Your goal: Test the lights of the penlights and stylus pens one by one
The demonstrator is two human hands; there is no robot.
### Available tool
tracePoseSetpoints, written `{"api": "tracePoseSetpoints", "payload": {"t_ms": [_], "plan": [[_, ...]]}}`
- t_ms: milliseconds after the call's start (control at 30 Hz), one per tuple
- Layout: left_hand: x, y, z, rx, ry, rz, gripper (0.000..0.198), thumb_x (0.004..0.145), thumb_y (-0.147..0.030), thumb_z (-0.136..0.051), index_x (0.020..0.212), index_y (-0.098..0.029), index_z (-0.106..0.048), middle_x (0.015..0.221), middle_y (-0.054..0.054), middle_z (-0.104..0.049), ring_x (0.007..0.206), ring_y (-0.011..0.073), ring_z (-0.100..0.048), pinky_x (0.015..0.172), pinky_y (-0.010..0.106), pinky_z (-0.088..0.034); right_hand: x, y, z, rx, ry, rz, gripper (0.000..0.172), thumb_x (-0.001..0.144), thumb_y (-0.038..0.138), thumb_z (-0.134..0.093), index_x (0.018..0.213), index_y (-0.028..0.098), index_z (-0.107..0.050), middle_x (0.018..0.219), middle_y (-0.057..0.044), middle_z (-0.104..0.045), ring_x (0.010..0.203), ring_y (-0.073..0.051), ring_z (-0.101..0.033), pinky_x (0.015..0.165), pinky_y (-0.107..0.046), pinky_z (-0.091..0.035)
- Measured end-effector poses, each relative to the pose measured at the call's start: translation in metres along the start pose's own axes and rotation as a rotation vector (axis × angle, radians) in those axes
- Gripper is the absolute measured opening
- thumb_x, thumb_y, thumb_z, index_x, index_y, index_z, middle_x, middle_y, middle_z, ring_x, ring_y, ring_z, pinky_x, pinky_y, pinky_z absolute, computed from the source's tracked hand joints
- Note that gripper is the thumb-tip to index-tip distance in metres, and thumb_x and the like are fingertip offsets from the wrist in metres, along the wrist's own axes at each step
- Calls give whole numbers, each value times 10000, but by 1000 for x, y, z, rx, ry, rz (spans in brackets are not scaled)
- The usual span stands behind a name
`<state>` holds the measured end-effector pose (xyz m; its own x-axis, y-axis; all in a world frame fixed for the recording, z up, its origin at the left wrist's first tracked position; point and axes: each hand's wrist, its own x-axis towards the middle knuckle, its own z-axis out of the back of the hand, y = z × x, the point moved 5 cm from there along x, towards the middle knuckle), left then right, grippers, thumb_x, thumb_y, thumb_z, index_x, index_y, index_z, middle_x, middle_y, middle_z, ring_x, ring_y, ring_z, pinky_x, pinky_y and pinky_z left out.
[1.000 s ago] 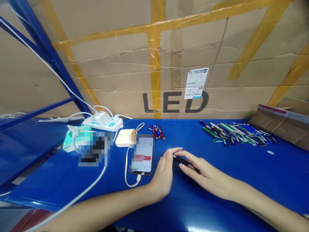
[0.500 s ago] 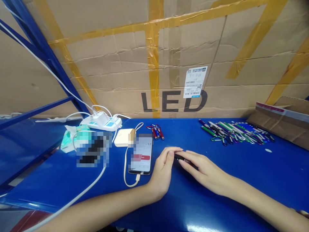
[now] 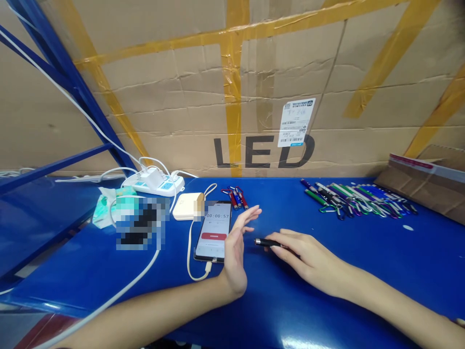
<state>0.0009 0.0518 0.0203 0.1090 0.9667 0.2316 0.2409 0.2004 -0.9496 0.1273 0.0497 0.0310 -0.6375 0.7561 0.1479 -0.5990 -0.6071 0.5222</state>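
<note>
My right hand (image 3: 307, 259) lies on the blue table (image 3: 327, 300) with its fingers pinched on a small black pen-shaped torch (image 3: 265, 242), whose tip points left. A hand's width to the left, my left hand (image 3: 238, 242) stands on its edge, palm facing right, fingers stretched and apart, holding nothing. Just left of that hand lies a phone (image 3: 214, 230) showing a timer and a red button.
A cream power bank (image 3: 187, 206), a white power strip (image 3: 154, 184) with cables, and a tissue pack (image 3: 109, 206) lie at the left. Small torches (image 3: 236, 197) sit behind the phone; several more with carabiners (image 3: 358, 198) lie at the right. A taped cardboard box (image 3: 254, 87) rises behind.
My left hand has let go of the torch's tip and swung left and up, opening. The right hand keeps the torch, now uncovered.
</note>
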Motion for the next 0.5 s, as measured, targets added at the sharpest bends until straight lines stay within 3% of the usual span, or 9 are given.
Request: {"api": "tracePoseSetpoints", "payload": {"t_ms": [500], "plan": [[0,2,-1,47,32,18,515,857,-316,-166,1205,-150,-508,1307,87,-507,1199,245,-432,932,355,-317,-1,5,-3,-51,45,38,296,960,293,-336,1007,201,-613,912,-63,-656,818,-188,-603,717,-301,-471]]}}
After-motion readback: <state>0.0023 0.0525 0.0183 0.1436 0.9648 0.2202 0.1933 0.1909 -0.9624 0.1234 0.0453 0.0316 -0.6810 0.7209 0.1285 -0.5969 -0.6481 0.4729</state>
